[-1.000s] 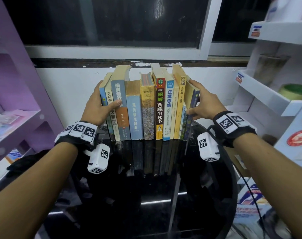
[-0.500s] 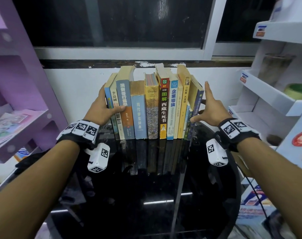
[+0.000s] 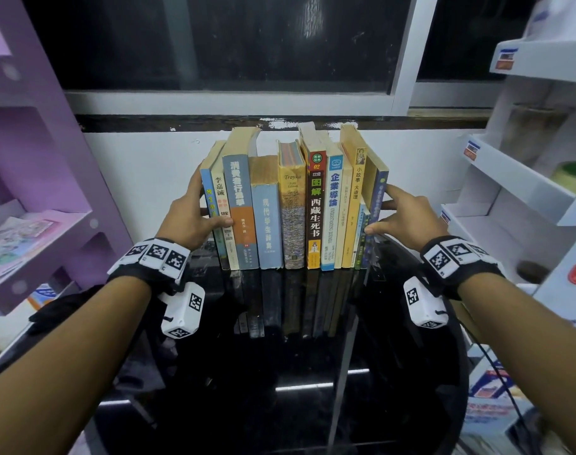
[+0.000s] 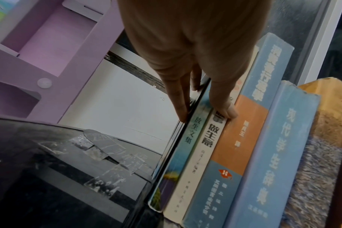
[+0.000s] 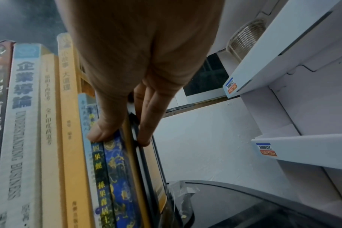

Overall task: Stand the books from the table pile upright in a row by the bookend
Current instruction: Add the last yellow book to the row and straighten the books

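head view: the row of books (image 3: 293,205) stands upright on the black table (image 3: 280,372), running left to right between my hands. my left hand (image 3: 194,221) braces its left end, my right hand (image 3: 405,221) its right end.

left wrist: my fingers (image 4: 178,98) lie straight and flat on a black bookend (image 4: 167,157), thumb (image 4: 224,108) across the spines.

right wrist: flat fingers (image 5: 148,123) press a second black bookend (image 5: 146,172). i judge the coming squeeze goes inward along the row.

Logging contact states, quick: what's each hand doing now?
Left hand: open, fingers straight against left end of book row, thumb on spines.
Right hand: open, fingers straight against its right end.
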Action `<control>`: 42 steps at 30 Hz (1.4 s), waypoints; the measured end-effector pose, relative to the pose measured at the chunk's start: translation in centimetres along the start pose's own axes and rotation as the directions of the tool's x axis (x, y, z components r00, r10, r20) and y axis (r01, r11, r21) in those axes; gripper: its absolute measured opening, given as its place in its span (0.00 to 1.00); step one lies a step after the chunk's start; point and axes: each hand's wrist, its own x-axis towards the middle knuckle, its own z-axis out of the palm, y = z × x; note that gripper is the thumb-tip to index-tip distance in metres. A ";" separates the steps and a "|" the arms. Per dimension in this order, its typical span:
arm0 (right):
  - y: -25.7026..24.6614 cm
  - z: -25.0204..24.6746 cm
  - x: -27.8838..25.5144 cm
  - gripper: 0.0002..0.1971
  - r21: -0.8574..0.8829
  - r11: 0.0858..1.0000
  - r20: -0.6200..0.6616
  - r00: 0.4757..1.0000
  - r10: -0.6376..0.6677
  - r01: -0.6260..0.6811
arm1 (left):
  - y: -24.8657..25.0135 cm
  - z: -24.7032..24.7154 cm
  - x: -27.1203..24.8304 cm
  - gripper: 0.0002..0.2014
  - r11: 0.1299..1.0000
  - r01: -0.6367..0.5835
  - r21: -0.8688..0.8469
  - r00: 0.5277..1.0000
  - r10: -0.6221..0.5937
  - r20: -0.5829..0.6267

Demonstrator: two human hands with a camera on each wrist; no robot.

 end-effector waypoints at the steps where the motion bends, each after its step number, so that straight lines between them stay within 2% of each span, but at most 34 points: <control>1: 0.0 0.0 -0.1 0.37 -0.002 1.000 -0.005 1.000 -0.005 0.005 | 0.1 0.0 0.0 0.45 1.000 0.003 -0.002 1.000 -0.003 0.001; 6: 0.4 0.2 0.1 0.43 -0.003 1.000 0.036 0.999 -0.003 0.003 | 0.6 -0.8 0.1 0.46 1.000 0.016 0.027 0.999 -0.018 0.050; 9: -0.6 -0.1 0.3 0.46 0.071 0.997 -0.115 0.993 -0.032 0.040 | 1.1 -1.9 0.3 0.46 0.999 0.000 0.042 0.999 -0.002 0.050; 11: -1.9 -0.5 0.5 0.49 0.066 0.995 -0.234 0.971 -0.053 0.071 | 1.4 -2.8 0.7 0.46 0.999 0.009 0.045 0.999 -0.011 0.034; 13: -3.6 -0.9 0.6 0.47 0.010 0.993 -0.337 0.936 -0.106 0.116 | 1.9 -3.8 1.1 0.43 0.999 0.004 0.034 1.000 -0.005 0.015; 15: -5.8 -0.8 0.4 0.41 -0.106 0.971 -0.364 0.900 -0.239 0.215 | 2.4 -4.6 1.4 0.39 0.998 -0.037 0.042 0.999 0.037 0.002; 18: -9.0 0.6 -0.2 0.36 -0.364 0.839 -0.256 0.823 -0.507 0.404 | 3.0 -5.7 1.8 0.32 0.990 -0.108 0.085 0.994 0.109 -0.002; 21: -11.5 3.4 -0.7 0.34 -0.569 0.599 0.026 0.740 -0.672 0.564 | 3.6 -6.7 2.2 0.26 0.979 -0.172 0.108 0.985 0.172 0.010; 25: -13.0 7.9 -0.4 0.33 -0.628 0.218 0.365 0.531 -0.764 0.747 | 4.2 -7.2 2.7 0.24 0.960 -0.255 0.119 0.967 0.252 0.042; 28: -13.5 10.8 -0.1 0.36 -0.607 0.046 0.497 0.423 -0.757 0.794 | 4.0 -7.0 3.4 0.24 0.943 -0.287 0.167 0.958 0.277 0.082; 30: -13.7 12.4 0.2 0.37 -0.591 -0.027 0.542 0.372 -0.753 0.806 | 3.8 -6.8 4.0 0.25 0.934 -0.302 0.193 0.952 0.285 0.112; 32: -13.9 13.8 0.8 0.37 -0.578 -0.068 0.571 0.344 -0.746 0.813 | 3.4 -6.6 4.4 0.27 0.930 -0.311 0.195 0.948 0.288 0.138; 38: -13.8 15.6 2.9 0.39 -0.604 -0.074 0.582 0.375 -0.722 0.794 | 2.1 -5.4 5.2 0.31 0.928 -0.324 0.185 0.935 0.284 0.213; 42: -13.2 16.0 3.9 0.39 -0.613 -0.111 0.586 0.356 -0.728 0.782 | 0.9 -4.4 5.6 0.35 0.921 -0.364 0.137 0.918 0.330 0.221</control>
